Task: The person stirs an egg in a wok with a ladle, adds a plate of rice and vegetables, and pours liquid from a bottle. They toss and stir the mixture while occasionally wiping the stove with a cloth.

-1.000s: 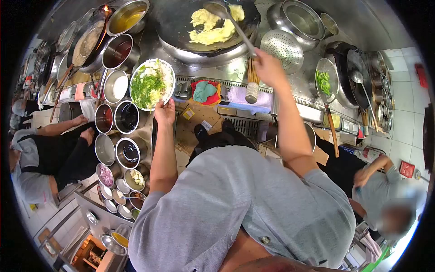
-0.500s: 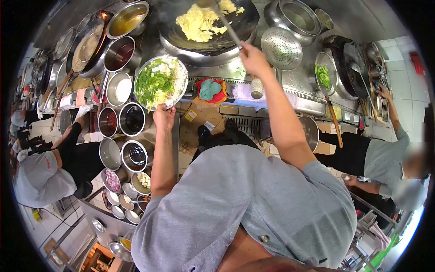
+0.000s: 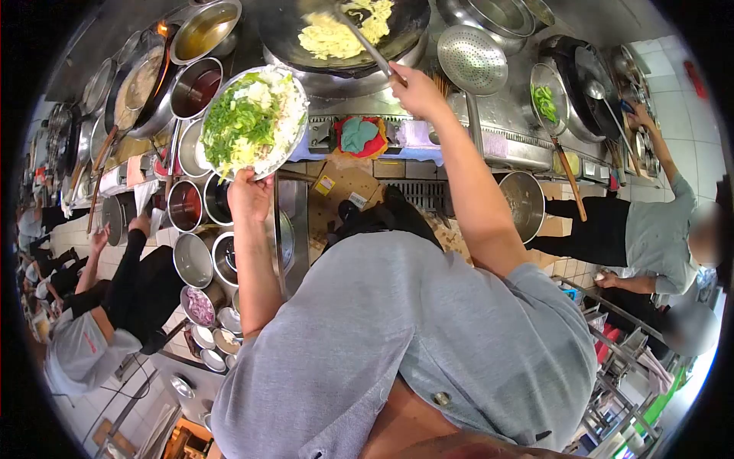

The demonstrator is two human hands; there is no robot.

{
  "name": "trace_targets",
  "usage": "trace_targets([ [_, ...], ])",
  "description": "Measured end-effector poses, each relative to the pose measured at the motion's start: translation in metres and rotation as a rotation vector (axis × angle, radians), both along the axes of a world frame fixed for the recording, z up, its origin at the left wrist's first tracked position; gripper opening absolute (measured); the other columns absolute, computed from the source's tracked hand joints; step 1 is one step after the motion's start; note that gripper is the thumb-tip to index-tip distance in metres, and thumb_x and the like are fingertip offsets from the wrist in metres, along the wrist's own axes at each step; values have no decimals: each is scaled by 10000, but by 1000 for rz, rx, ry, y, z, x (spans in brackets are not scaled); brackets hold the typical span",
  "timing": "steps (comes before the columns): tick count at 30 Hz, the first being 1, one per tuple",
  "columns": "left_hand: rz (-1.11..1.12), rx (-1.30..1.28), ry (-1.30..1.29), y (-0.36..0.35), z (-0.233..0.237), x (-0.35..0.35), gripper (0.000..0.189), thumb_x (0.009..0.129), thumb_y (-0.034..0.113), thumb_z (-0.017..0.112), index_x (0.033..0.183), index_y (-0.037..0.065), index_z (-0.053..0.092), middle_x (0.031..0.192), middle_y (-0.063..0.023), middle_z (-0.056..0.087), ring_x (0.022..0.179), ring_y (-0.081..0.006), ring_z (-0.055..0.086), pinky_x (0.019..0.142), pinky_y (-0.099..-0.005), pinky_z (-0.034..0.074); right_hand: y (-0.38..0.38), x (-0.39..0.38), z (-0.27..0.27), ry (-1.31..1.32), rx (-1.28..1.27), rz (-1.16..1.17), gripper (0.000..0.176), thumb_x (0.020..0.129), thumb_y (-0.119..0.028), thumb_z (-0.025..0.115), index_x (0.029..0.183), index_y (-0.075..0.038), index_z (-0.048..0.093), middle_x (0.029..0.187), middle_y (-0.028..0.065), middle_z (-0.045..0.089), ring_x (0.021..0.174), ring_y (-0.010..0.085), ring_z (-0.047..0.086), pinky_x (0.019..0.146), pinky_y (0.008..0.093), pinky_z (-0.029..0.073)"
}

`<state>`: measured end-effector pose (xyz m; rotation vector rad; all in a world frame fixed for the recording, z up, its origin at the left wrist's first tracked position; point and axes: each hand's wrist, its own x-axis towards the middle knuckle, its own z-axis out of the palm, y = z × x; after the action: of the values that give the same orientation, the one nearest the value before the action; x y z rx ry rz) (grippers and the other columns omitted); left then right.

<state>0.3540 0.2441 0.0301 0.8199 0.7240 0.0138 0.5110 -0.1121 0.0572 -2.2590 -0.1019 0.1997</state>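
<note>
My left hand [image 3: 251, 195] grips the lower rim of a round plate [image 3: 304, 107] heaped with chopped greens [image 3: 237, 122] and white, rice-like grains. It is held up left of the wok, overlapping several metal pots in this view. My right hand [image 3: 419, 93] is closed round the handle of a long metal cooking utensil [image 3: 365, 47]. Its far end is blurred over the black wok [image 3: 413, 34], so its shape is hidden. Pieces of yellow scrambled egg [image 3: 336, 38] lie in the wok.
Pots of dark sauce [image 3: 185, 205] stand at left, with a bowl of oil [image 3: 205, 34] behind. A perforated strainer [image 3: 472, 61] lies right of the wok, and folded cloths [image 3: 358, 136] rest at the stove's front edge. Co-workers [image 3: 657, 229] stand on both sides.
The plate in my left hand has shifted left. The utensil and my right hand have moved slightly left. The co-worker at left has changed posture, arms now raised.
</note>
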Motion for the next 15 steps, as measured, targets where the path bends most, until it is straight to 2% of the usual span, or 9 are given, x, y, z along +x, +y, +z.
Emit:
trace_targets([
  [2, -6, 34, -18, 1, 13, 4, 174, 878, 103, 497, 1024, 24, 551, 948, -112, 653, 757, -233, 640, 641, -326, 507, -18, -32, 31, -60, -156, 72, 493, 908, -193, 587, 1387, -92, 526, 1122, 248, 661, 1006, 407, 647, 888, 454, 507],
  [4, -26, 49, -17, 10, 13, 7, 176, 878, 102, 493, 1025, 22, 549, 945, -115, 653, 753, -230, 639, 638, -326, 507, -48, -69, 33, -345, -191, 139, 514, 913, -176, 610, 1416, -137, 514, 864, 104, 687, 727, 211, 631, 714, 370, 522],
  [6, -33, 71, -15, 15, 13, 10, 177, 878, 109, 494, 1023, 23, 548, 930, -114, 654, 736, -226, 634, 632, -319, 503, -75, -94, 72, -57, -132, 102, 492, 914, -137, 610, 1400, -138, 534, 865, 91, 680, 752, 191, 630, 727, 365, 523],
  [7, -24, 71, -23, 17, 11, 14, 177, 878, 109, 494, 1023, 23, 548, 930, -114, 654, 736, -226, 634, 632, -319, 503, -89, -89, 79, -26, -64, 108, 502, 926, -120, 608, 1418, -110, 508, 805, 55, 641, 673, 144, 581, 630, 327, 499],
  [9, -27, 56, -49, 21, 6, 18, 172, 882, 116, 498, 1023, 32, 548, 920, -105, 651, 747, -222, 632, 642, -320, 501, -112, -59, 69, 149, 49, 43, 519, 945, -140, 601, 1445, -96, 466, 767, 32, 611, 597, 102, 520, 530, 286, 443],
  [10, -23, 57, -52, 18, 7, 22, 172, 882, 116, 498, 1023, 32, 548, 920, -105, 651, 747, -222, 632, 642, -320, 501, -112, -43, 62, 145, 49, 46, 519, 945, -140, 601, 1445, -96, 466, 767, 32, 611, 597, 102, 520, 530, 286, 443],
  [12, 3, 61, -61, 11, 9, 28, 165, 886, 122, 501, 1023, 45, 549, 925, -96, 648, 766, -218, 630, 658, -322, 499, -98, -15, 41, 211, 25, -152, 465, 932, -201, 603, 1362, -39, 536, 942, 202, 699, 807, 291, 685, 752, 406, 529],
  [14, 33, 69, -60, 4, 9, 33, 168, 887, 124, 504, 1030, 50, 551, 937, -94, 647, 774, -217, 629, 662, -324, 498, -72, -1, -7, -151, 32, -222, 441, 941, -220, 583, 1332, -31, 510, 889, 212, 691, 765, 343, 680, 720, 451, 527],
  [15, 47, 74, -54, -1, 10, 35, 171, 888, 126, 506, 1036, 55, 553, 948, -92, 647, 781, -216, 628, 666, -326, 497, -51, 5, -29, -222, -94, -269, 431, 941, -218, 576, 1320, -37, 479, 887, 214, 688, 774, 366, 675, 724, 468, 522],
])
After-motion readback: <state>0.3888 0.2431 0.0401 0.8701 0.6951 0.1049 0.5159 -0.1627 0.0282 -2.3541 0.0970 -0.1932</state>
